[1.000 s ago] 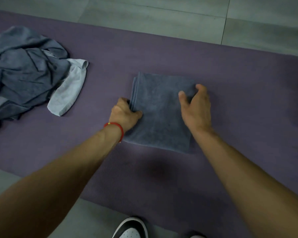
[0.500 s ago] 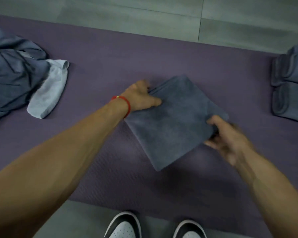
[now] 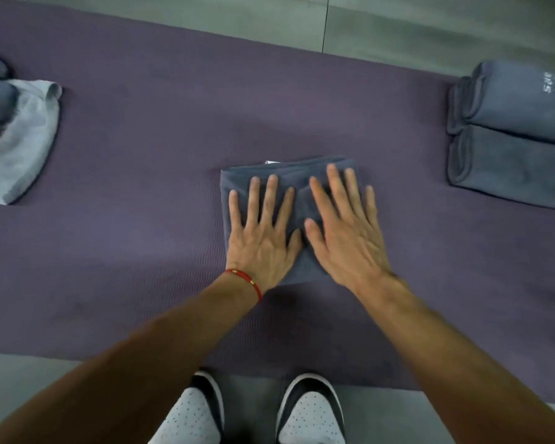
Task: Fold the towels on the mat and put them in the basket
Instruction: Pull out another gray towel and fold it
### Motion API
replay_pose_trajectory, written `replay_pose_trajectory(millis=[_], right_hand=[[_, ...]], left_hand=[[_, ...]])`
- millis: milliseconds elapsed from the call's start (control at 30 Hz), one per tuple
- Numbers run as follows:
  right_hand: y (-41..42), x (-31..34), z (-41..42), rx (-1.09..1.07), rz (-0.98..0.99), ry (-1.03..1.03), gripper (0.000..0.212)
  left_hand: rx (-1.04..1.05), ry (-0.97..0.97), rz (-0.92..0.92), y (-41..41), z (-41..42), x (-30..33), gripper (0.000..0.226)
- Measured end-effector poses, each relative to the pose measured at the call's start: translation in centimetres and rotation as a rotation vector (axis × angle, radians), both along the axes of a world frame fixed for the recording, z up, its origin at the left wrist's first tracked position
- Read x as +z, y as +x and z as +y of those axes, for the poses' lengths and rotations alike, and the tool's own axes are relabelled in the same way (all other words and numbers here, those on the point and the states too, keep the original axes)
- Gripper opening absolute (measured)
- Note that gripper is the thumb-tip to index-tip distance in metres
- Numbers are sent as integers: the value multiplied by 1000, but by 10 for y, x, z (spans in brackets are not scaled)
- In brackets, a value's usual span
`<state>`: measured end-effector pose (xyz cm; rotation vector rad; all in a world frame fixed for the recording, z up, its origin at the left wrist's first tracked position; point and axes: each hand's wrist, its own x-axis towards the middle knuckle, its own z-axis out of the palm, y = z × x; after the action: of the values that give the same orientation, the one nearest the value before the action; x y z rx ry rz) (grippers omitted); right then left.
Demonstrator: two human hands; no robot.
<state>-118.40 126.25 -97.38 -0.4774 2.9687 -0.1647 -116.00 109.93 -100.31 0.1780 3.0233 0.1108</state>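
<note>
A dark grey towel, folded into a small rectangle, lies in the middle of the purple mat. My left hand and my right hand both rest flat on top of it, palms down and fingers spread, side by side. A small white tag shows at the towel's far edge. Two folded grey towels lie side by side on the mat at the right. No basket is in view.
A heap of unfolded towels, light grey over dark grey, sits at the mat's left edge. Grey floor tiles run beyond the mat. My two shoes stand at the mat's near edge.
The towel has been folded once more into a smaller rectangle and squared to me. Both hands went from gripping its corners to lying flat on top. The view shifted right.
</note>
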Motion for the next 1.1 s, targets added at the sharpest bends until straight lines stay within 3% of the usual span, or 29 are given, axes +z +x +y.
replay_pose_trajectory(millis=[167, 467, 600, 700, 833, 1000, 1100], right_hand=[[-26, -34, 14, 3, -94, 16, 73], [-29, -26, 18, 17, -156, -28, 76], [-14, -3, 30, 163, -19, 50, 71], [7, 12, 41, 361, 58, -32, 67], [25, 9, 49, 470, -53, 92, 82], [25, 4, 42, 406, -44, 187, 100], [28, -1, 38, 331, -22, 200, 105]], left_hand=[[5, -7, 4, -5, -3, -7, 71], [26, 49, -14, -8, -8, -5, 73], [-142, 10, 20, 9, -22, 8, 75], [-332, 5, 35, 32, -36, 21, 77], [-380, -49, -68, 44, -45, 26, 82], [-303, -160, -63, 47, -19, 16, 51], [-284, -177, -69, 43, -11, 15, 45]])
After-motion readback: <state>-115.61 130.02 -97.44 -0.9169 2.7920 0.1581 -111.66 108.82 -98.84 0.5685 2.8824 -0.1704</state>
